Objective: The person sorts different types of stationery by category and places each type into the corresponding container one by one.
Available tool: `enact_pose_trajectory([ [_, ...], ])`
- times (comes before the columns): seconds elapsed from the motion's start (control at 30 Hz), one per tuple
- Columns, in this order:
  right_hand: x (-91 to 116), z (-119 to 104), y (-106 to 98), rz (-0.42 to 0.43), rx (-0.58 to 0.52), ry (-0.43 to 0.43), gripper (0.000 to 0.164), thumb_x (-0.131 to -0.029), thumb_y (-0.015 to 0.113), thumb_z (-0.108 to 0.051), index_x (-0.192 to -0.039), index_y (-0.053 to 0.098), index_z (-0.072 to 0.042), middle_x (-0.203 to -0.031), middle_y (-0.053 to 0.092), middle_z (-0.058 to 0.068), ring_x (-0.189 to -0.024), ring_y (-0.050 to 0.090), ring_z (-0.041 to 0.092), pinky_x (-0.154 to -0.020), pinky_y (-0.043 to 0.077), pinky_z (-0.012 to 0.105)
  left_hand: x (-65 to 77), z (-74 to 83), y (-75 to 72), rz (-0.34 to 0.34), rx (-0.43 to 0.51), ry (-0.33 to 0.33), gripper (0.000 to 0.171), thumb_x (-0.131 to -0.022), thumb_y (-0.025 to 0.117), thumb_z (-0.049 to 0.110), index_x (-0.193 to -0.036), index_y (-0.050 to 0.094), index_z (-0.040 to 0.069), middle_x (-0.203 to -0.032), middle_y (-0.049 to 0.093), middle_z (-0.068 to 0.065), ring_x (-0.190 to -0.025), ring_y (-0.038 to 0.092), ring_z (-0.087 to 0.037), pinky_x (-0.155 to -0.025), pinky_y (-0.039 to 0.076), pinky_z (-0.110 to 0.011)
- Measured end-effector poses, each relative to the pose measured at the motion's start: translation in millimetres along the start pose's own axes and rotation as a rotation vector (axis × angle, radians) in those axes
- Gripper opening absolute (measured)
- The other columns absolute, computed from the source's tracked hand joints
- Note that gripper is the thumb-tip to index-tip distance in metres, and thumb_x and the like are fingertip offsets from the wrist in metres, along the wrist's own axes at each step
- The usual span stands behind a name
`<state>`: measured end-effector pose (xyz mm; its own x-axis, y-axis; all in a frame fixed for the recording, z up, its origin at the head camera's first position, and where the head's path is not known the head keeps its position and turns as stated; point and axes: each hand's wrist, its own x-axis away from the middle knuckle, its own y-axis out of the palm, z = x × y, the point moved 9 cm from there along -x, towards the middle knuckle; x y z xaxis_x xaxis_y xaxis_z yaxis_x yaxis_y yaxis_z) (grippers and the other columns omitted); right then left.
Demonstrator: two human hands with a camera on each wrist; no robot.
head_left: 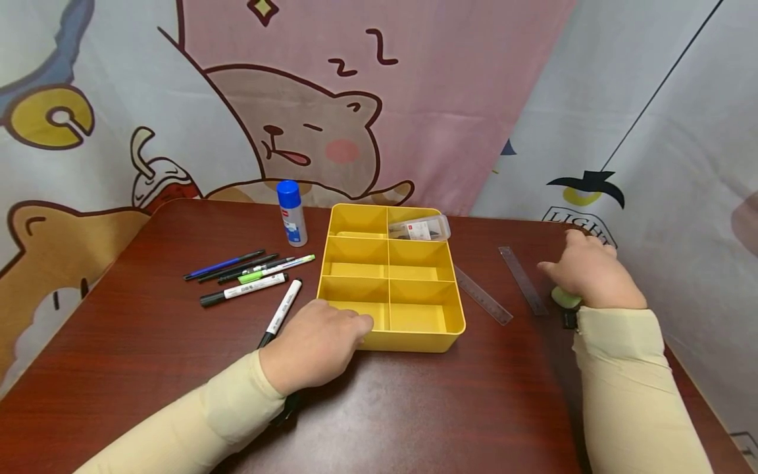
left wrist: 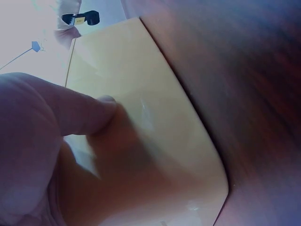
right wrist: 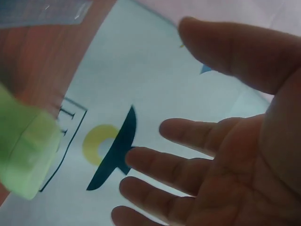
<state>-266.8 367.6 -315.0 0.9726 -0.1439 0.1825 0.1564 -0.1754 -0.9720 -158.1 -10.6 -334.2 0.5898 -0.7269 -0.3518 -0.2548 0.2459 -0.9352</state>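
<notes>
A yellow organizer box point(head_left: 389, 276) with several compartments stands mid-table. My left hand point(head_left: 320, 342) grips its near-left wall; in the left wrist view the thumb point(left wrist: 89, 113) presses the outer face of the box point(left wrist: 155, 108), while the other fingers are mostly hidden. Over at the right, my right hand point(head_left: 598, 271) hovers with fingers spread and nothing in the palm. Close below it lies a light-green object point(head_left: 565, 297), whose kind I cannot tell; the right wrist view shows this green object point(right wrist: 28, 146) apart from the fingers. A clear plastic case point(head_left: 423, 228) lies in the box's back-right compartment.
Two clear rulers, one nearer the box point(head_left: 482, 295) and another farther right point(head_left: 522, 280), lie on the table. Left of the box are a glue stick point(head_left: 293, 214), several pens point(head_left: 237, 266) and two whiteboard markers point(head_left: 245, 289). A printed curtain point(head_left: 444, 99) hangs behind.
</notes>
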Motion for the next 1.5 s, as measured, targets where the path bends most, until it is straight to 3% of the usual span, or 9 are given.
enact_pose_trajectory([
  [0.23, -1.3, 12.2, 7.4, -0.050, 0.041, 0.037, 0.085, -0.095, 0.068, -0.039, -0.137, 0.032, 0.026, -0.128, 0.039, 0.052, -0.107, 0.038, 0.063, -0.085, 0.043, 0.067, 0.4, -0.2, 0.2, -0.001, 0.001, -0.001, 0.034, -0.088, 0.074, 0.020, -0.069, 0.046, 0.020, -0.057, 0.043, 0.008, -0.046, 0.042, -0.010, -0.049, 0.026, -0.031],
  [0.47, 0.3, 19.4, 11.3, -0.087, 0.022, 0.055, 0.084, -0.092, 0.070, -0.040, -0.135, 0.037, 0.024, -0.123, 0.046, 0.051, -0.104, 0.044, 0.065, -0.079, 0.048, 0.068, 1.0, -0.1, 0.3, 0.005, -0.002, -0.001, 0.033, -0.088, 0.074, 0.020, -0.069, 0.046, 0.020, -0.058, 0.044, 0.008, -0.046, 0.042, -0.010, -0.049, 0.025, -0.030],
  [0.7, 0.5, 25.1, 17.6, -0.137, 0.010, 0.060, 0.076, -0.090, 0.072, -0.038, -0.128, 0.044, 0.021, -0.108, 0.059, 0.040, -0.090, 0.055, 0.053, -0.066, 0.052, 0.053, 1.6, 0.6, -0.3, 0.023, -0.005, 0.009, 0.033, -0.087, 0.074, 0.019, -0.069, 0.046, 0.020, -0.058, 0.044, 0.008, -0.046, 0.041, -0.010, -0.049, 0.024, -0.030],
  [1.1, -6.8, 26.3, 23.4, -0.170, 0.029, 0.017, 0.063, -0.089, 0.069, -0.032, -0.120, 0.053, 0.021, -0.095, 0.064, 0.030, -0.081, 0.061, 0.039, -0.065, 0.052, 0.048, 1.4, 0.3, 1.5, 0.003, -0.003, 0.002, 0.032, -0.087, 0.074, 0.019, -0.070, 0.047, 0.020, -0.058, 0.047, 0.007, -0.047, 0.044, -0.011, -0.049, 0.028, -0.031],
  [1.5, -11.9, 26.3, 31.2, -0.211, 0.029, -0.025, 0.053, -0.087, 0.070, -0.026, -0.113, 0.062, 0.019, -0.099, 0.064, 0.030, -0.080, 0.060, 0.035, -0.063, 0.052, 0.043, 2.1, 0.8, -0.9, 0.022, -0.009, 0.003, 0.032, -0.086, 0.076, 0.020, -0.070, 0.047, 0.020, -0.058, 0.047, 0.007, -0.047, 0.045, -0.011, -0.050, 0.028, -0.031],
])
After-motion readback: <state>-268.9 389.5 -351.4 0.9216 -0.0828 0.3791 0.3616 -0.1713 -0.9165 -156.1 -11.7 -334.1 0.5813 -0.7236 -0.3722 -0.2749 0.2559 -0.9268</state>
